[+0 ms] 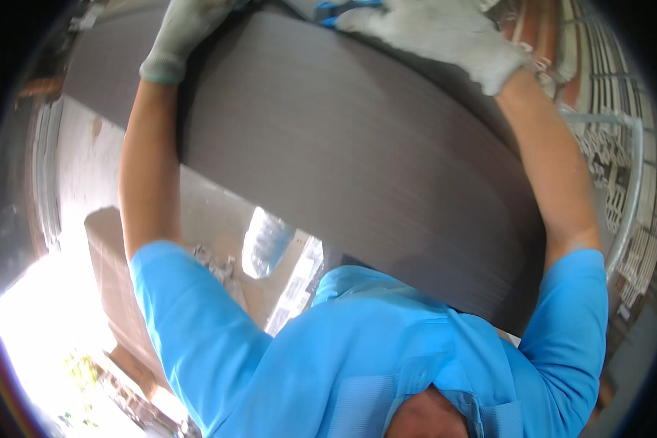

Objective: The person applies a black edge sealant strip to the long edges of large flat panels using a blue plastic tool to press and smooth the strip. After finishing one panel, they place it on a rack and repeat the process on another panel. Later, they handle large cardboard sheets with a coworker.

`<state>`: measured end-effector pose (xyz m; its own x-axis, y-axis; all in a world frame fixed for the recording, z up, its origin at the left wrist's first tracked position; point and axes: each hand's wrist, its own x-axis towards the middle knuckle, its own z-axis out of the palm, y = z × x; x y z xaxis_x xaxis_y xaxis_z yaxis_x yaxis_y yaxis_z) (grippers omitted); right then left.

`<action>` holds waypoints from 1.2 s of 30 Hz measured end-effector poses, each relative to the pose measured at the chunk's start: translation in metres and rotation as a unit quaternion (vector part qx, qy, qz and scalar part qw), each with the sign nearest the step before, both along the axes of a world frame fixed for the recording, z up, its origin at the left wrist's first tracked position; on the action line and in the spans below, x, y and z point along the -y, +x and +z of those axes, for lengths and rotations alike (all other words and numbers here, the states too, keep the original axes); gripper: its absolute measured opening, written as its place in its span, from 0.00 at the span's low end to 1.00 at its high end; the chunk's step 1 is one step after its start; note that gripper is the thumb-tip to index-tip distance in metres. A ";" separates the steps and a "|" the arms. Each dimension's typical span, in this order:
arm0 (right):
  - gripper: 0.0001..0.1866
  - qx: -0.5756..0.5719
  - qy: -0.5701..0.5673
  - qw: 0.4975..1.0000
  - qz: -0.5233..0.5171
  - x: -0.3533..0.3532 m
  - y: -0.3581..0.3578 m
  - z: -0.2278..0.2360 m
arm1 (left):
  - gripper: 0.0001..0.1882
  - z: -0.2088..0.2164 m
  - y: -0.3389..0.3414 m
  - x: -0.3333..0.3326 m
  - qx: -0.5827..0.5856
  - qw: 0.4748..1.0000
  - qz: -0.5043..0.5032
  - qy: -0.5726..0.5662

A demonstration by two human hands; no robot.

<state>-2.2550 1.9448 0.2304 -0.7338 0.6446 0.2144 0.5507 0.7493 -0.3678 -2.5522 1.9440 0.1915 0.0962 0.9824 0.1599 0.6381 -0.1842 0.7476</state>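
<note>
A wide, dark grey-brown panel (358,160) with a fine-lined surface slants across the view, its near edge close to my blue shirt. My left hand (193,33), in a whitish knit glove with a green cuff edge, is over the panel's far left part; its fingertips run out of view at the top, so its grip does not show. Near the far edge, my right hand (438,33), gloved likewise, is closed on a blue-and-black hand tool (343,10). The tool's exact kind is cut off and blurred.
Long stacked profiles (584,58) and a metal rack frame (635,168) stand to the right. Beyond the panel's left edge lie a clear plastic-wrapped bundle (264,242) and a brown upright board or box (120,277). Bright daylight enters at lower left.
</note>
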 end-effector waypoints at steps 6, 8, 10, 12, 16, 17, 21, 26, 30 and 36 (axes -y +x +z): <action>0.14 0.016 0.009 1.000 -0.003 0.003 -0.007 0.001 | 0.08 0.007 0.009 -0.005 0.015 1.000 -0.013 0.002; 0.14 0.002 0.011 1.000 0.002 0.004 -0.005 0.002 | 0.08 0.006 0.009 -0.007 0.021 0.999 -0.024 0.002; 0.14 0.002 0.010 1.000 -0.004 0.005 -0.004 0.002 | 0.08 0.006 0.008 -0.009 0.020 0.999 -0.034 0.006; 0.14 0.024 0.012 0.999 -0.031 0.007 -0.003 0.003 | 0.08 0.004 0.006 -0.011 -0.023 0.999 -0.026 0.023; 0.14 0.013 0.024 1.000 -0.004 0.013 -0.006 0.005 | 0.09 0.002 0.013 -0.012 -0.098 0.990 -0.018 0.098; 0.15 0.035 0.028 0.998 -0.046 0.016 -0.007 0.005 | 0.09 0.003 0.015 -0.013 -0.131 0.981 -0.016 0.139; 0.23 0.113 -0.055 0.980 -0.152 0.023 -0.014 0.003 | 0.10 0.004 0.018 -0.011 -0.162 0.967 0.060 0.187; 0.20 0.111 -0.051 0.968 -0.217 0.024 -0.015 0.004 | 0.16 0.018 -0.071 0.014 0.128 0.947 -0.213 -0.206; 0.18 0.105 -0.066 0.958 -0.260 0.028 -0.016 0.001 | 0.19 0.019 -0.192 0.079 0.056 0.918 -0.391 0.037; 0.25 0.172 -0.030 0.930 -0.323 0.030 -0.021 -0.010 | 0.22 -0.009 -0.277 0.152 0.184 0.887 -0.283 -0.316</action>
